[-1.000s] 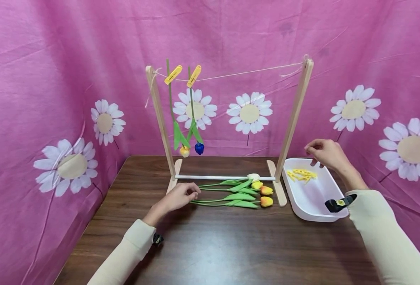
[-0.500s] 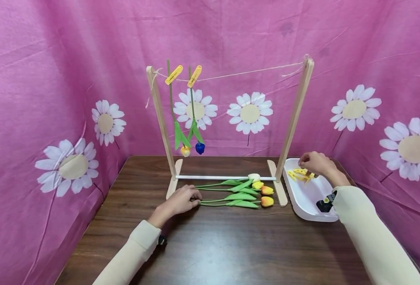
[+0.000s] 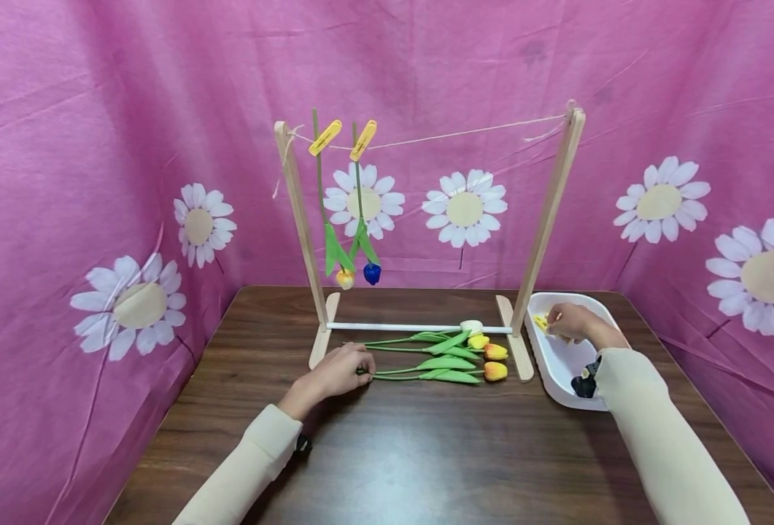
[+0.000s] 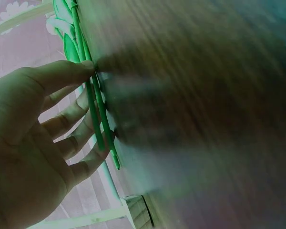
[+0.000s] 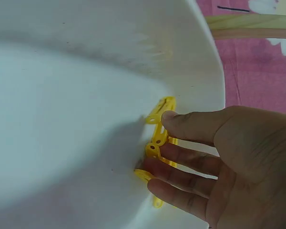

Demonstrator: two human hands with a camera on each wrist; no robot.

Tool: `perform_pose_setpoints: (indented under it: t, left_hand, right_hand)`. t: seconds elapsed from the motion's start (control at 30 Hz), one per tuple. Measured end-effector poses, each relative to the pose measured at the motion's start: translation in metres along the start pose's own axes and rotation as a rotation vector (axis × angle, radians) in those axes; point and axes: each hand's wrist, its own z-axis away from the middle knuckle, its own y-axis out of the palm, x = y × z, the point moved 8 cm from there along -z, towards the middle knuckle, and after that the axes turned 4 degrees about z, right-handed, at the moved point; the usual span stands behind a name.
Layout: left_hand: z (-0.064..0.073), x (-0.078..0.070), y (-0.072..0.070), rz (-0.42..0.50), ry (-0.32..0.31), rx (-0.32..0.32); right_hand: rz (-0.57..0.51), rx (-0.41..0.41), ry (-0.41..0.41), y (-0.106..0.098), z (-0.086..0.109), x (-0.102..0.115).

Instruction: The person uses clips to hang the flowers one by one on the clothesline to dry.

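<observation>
Several artificial tulips (image 3: 455, 363) lie on the table with their stems to the left. My left hand (image 3: 341, 370) is at the stem ends; the left wrist view shows its thumb and fingers around two green stems (image 4: 101, 114). My right hand (image 3: 577, 324) reaches into the white tray (image 3: 560, 383). There its thumb and spread fingers touch a small pile of yellow clothespins (image 5: 155, 138), partly hidden by the fingers. Two tulips, one yellow-white (image 3: 345, 279) and one blue (image 3: 372, 274), hang head down from the string (image 3: 452, 134), each under a yellow clothespin (image 3: 363, 141).
A wooden frame with a left post (image 3: 303, 226) and a right post (image 3: 547, 226) holds the string. A white rod (image 3: 419, 328) joins its feet low down. Behind everything hangs a pink cloth (image 3: 419, 58) printed with daisies.
My right hand has come down and left into the tray, onto the clothespins. My left hand has shifted slightly right along the tulip stems. The hanging tulips stay in place.
</observation>
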Motion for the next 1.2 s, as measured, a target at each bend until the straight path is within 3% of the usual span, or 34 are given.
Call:
perform_pose_setpoints:
  t: [0.27, 0.5, 0.6, 0.73, 0.97, 1.2]
  left_hand:
    - [-0.005, 0.007, -0.001, 0.043, -0.063, -0.025]
    - [-0.015, 0.012, -0.018, 0.01, -0.111, -0.208]
    - [-0.02, 0.015, -0.022, -0.015, -0.132, -0.247]
    - [-0.027, 0.021, -0.019, -0.059, -0.161, -0.213]
    - [-0.033, 0.023, -0.018, -0.153, -0.136, -0.191]
    - [-0.037, 0.025, -0.016, -0.179, -0.156, -0.155]
  right_hand:
    - [-0.001, 0.002, 0.033, 0.004, -0.003, -0.002]
    - [0.031, 0.012, 0.059, 0.004, -0.005, -0.003]
    - [0.043, 0.018, 0.078, 0.004, -0.006, -0.004]
    - [0.04, 0.029, 0.084, 0.006, -0.007, -0.003]
    - [0.069, 0.07, 0.094, 0.007, -0.011, 0.002]
    - [0.091, 0.104, 0.106, 0.009, -0.01, 0.002]
